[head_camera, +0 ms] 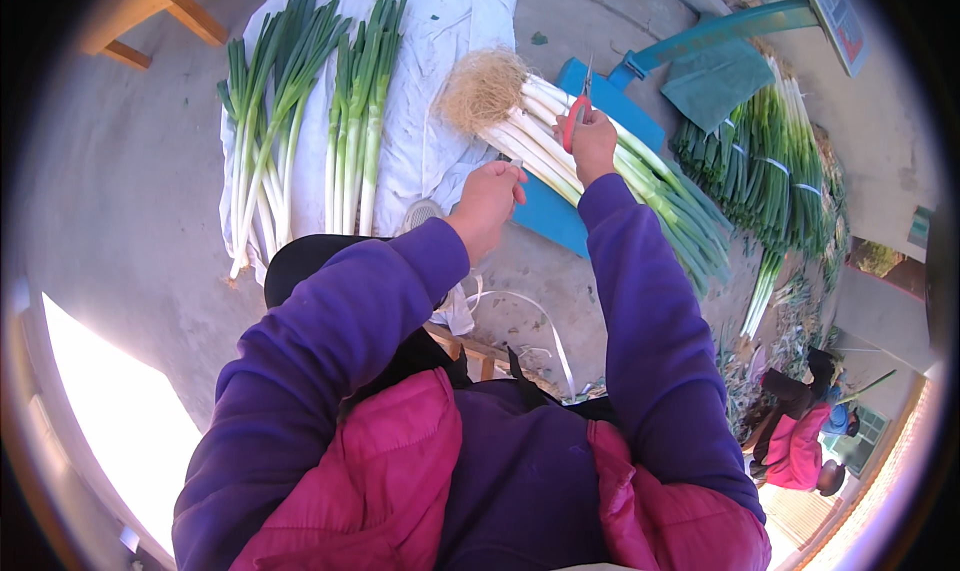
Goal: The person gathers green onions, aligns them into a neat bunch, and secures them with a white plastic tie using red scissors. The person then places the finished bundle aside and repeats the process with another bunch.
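My right hand (594, 141) grips scissors with red handles (576, 123), their metal blades pointing up and away. It is over a bundle of long green onions (551, 132), whose bushy tan roots (484, 90) face left. The bundle lies across a blue scale platform (551, 211), its green leaves hanging past the right side. My left hand (486, 202) is closed just below the white stalks, with a pale strip end at its fingertips. White tape (559, 338) trails on the floor beneath that hand.
Two loose groups of green onions (274, 113) (364, 120) lie on a white cloth (442, 15). Tied bundles (780, 166) are piled at right, beside the scale's post (720, 27) and display (834, 15). A wooden frame (157, 8) stands upper left. People (799, 451) are at lower right.
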Demonstrator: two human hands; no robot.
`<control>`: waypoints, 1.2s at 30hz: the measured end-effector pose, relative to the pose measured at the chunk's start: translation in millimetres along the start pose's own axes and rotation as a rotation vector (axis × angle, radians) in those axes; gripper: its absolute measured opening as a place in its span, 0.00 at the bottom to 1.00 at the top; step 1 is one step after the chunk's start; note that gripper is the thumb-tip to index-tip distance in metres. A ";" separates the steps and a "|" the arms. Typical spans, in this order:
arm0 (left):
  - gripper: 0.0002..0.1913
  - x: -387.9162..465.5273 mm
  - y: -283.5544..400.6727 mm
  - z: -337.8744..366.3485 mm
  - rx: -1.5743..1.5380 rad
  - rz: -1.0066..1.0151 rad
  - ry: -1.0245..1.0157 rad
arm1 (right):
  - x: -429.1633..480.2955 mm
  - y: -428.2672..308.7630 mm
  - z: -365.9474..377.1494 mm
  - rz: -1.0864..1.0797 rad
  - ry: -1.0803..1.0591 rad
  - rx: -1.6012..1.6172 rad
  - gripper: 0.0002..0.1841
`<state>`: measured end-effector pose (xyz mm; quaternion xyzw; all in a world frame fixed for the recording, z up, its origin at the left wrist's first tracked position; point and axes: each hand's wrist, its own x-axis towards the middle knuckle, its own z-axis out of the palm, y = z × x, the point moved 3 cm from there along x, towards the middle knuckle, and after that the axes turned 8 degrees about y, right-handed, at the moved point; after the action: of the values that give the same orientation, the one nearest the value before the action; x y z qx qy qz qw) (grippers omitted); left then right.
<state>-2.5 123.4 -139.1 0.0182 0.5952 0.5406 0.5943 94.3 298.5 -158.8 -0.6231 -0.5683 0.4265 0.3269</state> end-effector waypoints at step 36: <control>0.08 -0.8 11.4 27.0 0.016 -0.041 -0.172 | -8.5 19.7 -9.1 0.334 -0.171 0.392 0.11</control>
<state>10.3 144.4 -123.1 0.0572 0.5463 0.5201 0.6540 111.0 288.1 -171.2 -0.5948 -0.3897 0.6274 0.3174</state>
